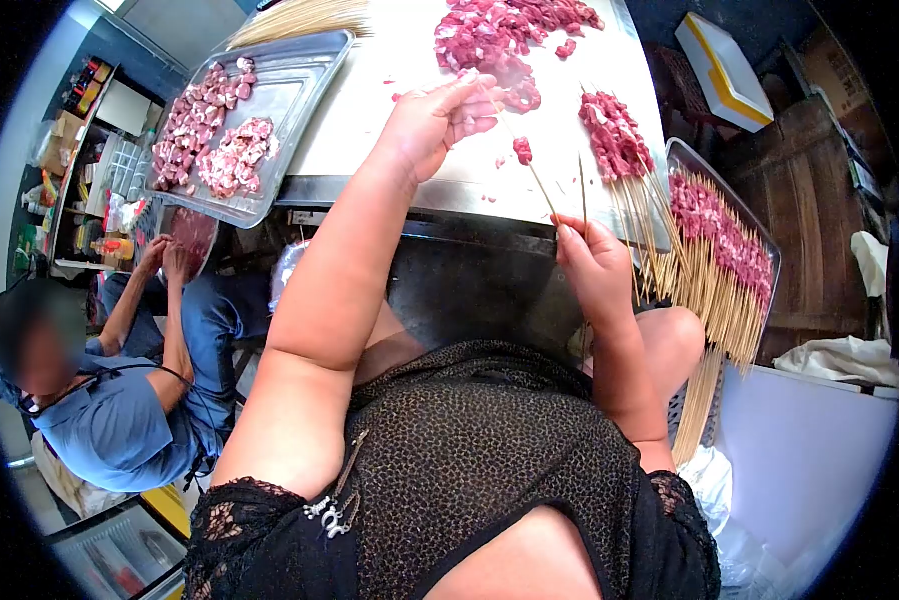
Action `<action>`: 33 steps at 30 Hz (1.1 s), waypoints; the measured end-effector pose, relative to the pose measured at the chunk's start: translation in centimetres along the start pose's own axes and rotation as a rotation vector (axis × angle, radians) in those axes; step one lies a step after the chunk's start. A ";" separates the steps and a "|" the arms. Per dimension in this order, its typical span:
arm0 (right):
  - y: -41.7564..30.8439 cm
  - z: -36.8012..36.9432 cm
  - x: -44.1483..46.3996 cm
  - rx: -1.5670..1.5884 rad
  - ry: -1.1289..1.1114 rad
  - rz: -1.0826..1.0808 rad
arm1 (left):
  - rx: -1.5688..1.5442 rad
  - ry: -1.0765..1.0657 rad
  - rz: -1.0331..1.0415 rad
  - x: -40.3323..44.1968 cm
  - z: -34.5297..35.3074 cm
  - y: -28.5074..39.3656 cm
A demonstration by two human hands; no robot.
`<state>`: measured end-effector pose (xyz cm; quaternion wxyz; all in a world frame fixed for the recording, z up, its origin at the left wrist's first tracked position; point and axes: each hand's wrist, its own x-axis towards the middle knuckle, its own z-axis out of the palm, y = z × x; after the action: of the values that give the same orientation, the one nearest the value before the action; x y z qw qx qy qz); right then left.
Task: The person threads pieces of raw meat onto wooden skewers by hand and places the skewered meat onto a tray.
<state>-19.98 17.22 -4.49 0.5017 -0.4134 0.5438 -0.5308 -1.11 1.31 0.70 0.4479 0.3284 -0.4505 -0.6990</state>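
Across the pale surface [355, 140] lie raw meat chunks [480, 35]; at its near edge the right hand [600, 265] pinches a bamboo skewer [543, 190] bearing one meat piece [523, 151]. The left hand [438, 125] half-curls near the skewer's tip, its grip unclear.

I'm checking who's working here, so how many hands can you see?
4. Your left hand is over the table; your right hand holds thin sticks near its edge. At left, one co-worker hand and a second co-worker hand are close together.
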 end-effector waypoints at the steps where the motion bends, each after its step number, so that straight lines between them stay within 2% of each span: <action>1: 0.0 -0.1 0.0 0.000 0.001 0.000 | -0.006 0.017 0.001 0.0 0.0 -0.1; 6: -0.3 -0.1 -0.2 -0.217 0.007 -0.100 | -0.093 0.061 -0.002 0.1 -0.1 -0.1; 9: 0.2 -0.2 -0.2 -0.265 -0.017 -0.145 | -0.228 -0.003 -0.013 0.1 -0.3 0.0; 17: -0.9 -0.1 -0.6 -0.298 0.014 -0.119 | -0.287 0.180 0.056 0.3 -0.7 0.0; 21: -1.0 0.2 -0.6 -0.334 -0.006 -0.192 | -0.213 0.177 0.045 0.3 -0.2 -0.1; 26: -0.6 0.2 -0.4 -0.346 0.027 -0.143 | -0.335 0.051 0.006 0.1 -0.6 0.0; 33: -1.0 0.1 -0.6 -0.381 0.032 -0.160 | -0.261 0.048 0.028 -0.2 -0.1 0.0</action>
<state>-19.88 17.68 -3.38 0.3622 -0.5340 0.6077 -0.4630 -0.96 1.42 0.64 0.5072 0.2775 -0.3495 -0.7373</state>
